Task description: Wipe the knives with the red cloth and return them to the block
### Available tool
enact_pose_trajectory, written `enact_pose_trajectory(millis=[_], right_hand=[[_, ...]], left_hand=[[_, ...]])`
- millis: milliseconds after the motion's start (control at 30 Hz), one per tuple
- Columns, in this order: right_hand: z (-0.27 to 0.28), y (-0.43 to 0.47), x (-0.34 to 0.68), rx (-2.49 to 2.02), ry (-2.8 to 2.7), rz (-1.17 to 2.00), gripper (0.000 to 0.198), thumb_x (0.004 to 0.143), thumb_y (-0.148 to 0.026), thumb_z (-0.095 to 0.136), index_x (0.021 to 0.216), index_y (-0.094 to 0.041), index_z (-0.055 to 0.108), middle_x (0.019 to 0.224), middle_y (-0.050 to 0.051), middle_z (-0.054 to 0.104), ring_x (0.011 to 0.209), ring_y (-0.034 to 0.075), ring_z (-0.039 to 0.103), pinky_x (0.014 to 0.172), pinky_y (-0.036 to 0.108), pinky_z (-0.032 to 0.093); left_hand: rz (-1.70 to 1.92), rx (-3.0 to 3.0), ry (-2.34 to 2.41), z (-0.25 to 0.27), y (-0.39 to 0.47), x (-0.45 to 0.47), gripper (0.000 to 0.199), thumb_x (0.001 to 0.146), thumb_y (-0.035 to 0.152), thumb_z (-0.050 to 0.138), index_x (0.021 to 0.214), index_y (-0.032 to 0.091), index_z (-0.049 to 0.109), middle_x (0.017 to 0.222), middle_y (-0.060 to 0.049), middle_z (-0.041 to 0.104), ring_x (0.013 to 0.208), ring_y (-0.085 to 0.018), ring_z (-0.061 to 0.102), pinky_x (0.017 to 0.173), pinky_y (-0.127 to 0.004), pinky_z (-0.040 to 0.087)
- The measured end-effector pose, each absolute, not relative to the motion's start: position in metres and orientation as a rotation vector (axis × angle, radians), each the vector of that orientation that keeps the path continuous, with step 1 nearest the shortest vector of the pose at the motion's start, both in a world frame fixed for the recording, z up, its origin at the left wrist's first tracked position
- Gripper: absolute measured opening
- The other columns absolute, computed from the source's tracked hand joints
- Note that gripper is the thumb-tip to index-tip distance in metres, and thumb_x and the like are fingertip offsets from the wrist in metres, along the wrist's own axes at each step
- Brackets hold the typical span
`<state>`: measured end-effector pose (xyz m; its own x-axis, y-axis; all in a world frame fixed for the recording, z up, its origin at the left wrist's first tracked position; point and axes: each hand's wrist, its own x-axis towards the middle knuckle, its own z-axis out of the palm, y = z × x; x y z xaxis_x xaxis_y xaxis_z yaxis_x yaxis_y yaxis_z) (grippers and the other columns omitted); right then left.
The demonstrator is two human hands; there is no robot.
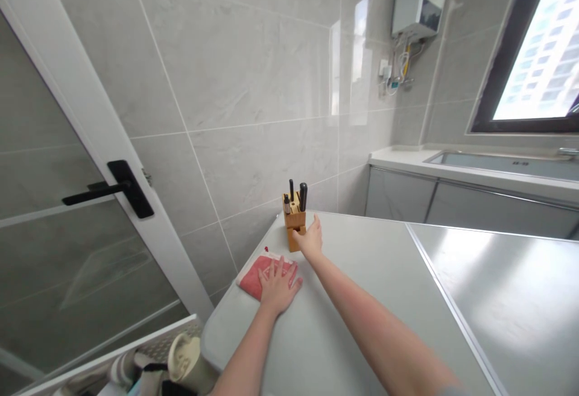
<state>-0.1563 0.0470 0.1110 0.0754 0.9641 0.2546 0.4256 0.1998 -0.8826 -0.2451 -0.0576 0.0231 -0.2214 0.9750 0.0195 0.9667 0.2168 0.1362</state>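
Observation:
My left hand lies flat with spread fingers on a folded red cloth with a pale edge, near the table's left side. Just beyond it, a wooden knife block stands upright by the table's far left corner. A thick black knife handle and two slimmer handles stick up from its slots. My right hand grips the block low on its right side, with the thumb across the front and the fingers along the side, partly hidden.
The pale table runs to the right, with a metal strip across it. A tiled wall stands behind. At left is a glass door with a black handle; below it, a bin and other items. A sink counter lies at the back right.

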Motion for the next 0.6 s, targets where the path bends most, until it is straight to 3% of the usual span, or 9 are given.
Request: enact_pose_trajectory(millis=[100,233,333,400,467,600], right_hand=[[0.098,0.028,-0.129,-1.190,-1.532,0.720,0.070,0.074,-0.026,0.058,0.136,-0.007,0.032,0.138,0.025,0.046,0.127,0.033,0.047,0.104,0.047,0.039],[0.088,-0.017,-0.081,-0.984,-1.562,0.857,0.055,0.076,-0.033,0.056,0.126,-0.015,0.041,0.128,0.019,0.051,0.104,0.026,0.061,0.090,0.045,0.050],[0.085,-0.058,-0.041,-0.894,-1.646,0.995,0.044,0.079,-0.035,0.055,0.119,-0.020,0.045,0.118,0.014,0.057,0.093,0.022,0.064,0.080,0.039,0.054],[0.084,-0.084,-0.018,-0.846,-1.715,1.079,0.036,0.082,-0.035,0.053,0.115,-0.020,0.048,0.101,0.009,0.063,0.080,0.019,0.064,0.077,0.036,0.054],[0.082,-0.107,0.000,-0.779,-1.832,1.198,0.025,0.086,-0.035,0.052,0.106,-0.020,0.054,0.083,0.005,0.065,0.075,0.018,0.064,0.076,0.034,0.053],[0.076,-0.142,0.017,-0.755,-1.943,1.322,0.023,0.089,-0.038,0.051,0.094,-0.018,0.062,0.082,0.007,0.067,0.077,0.019,0.065,0.075,0.032,0.052]], left_hand=[[0.177,1.889,2.384,0.024,-0.048,-0.248,0.058,0.092,0.059,0.029,0.146,0.038,0.034,0.161,-0.006,0.017,0.145,-0.042,0.011,0.105,-0.072,-0.002],[0.370,1.792,2.280,0.033,-0.044,-0.259,0.054,0.097,0.049,0.025,0.145,0.031,0.038,0.159,-0.008,0.024,0.146,-0.035,0.016,0.110,-0.066,0.006],[0.887,1.763,2.205,0.049,-0.069,-0.275,0.052,0.098,0.038,0.023,0.138,0.016,0.047,0.150,-0.015,0.041,0.139,-0.023,0.035,0.115,-0.043,0.025],[1.334,1.741,2.246,0.057,-0.105,-0.287,0.048,0.095,0.040,0.031,0.128,0.013,0.054,0.134,-0.016,0.056,0.126,-0.021,0.049,0.110,-0.036,0.034],[1.699,1.593,2.417,0.054,-0.155,-0.298,0.041,0.093,0.041,0.037,0.120,0.016,0.056,0.124,-0.013,0.059,0.116,-0.023,0.054,0.104,-0.039,0.040],[2.024,1.128,2.977,-0.003,-0.253,-0.310,0.032,0.080,0.045,0.055,0.094,0.017,0.059,0.092,-0.011,0.060,0.094,-0.030,0.057,0.091,-0.049,0.047]])
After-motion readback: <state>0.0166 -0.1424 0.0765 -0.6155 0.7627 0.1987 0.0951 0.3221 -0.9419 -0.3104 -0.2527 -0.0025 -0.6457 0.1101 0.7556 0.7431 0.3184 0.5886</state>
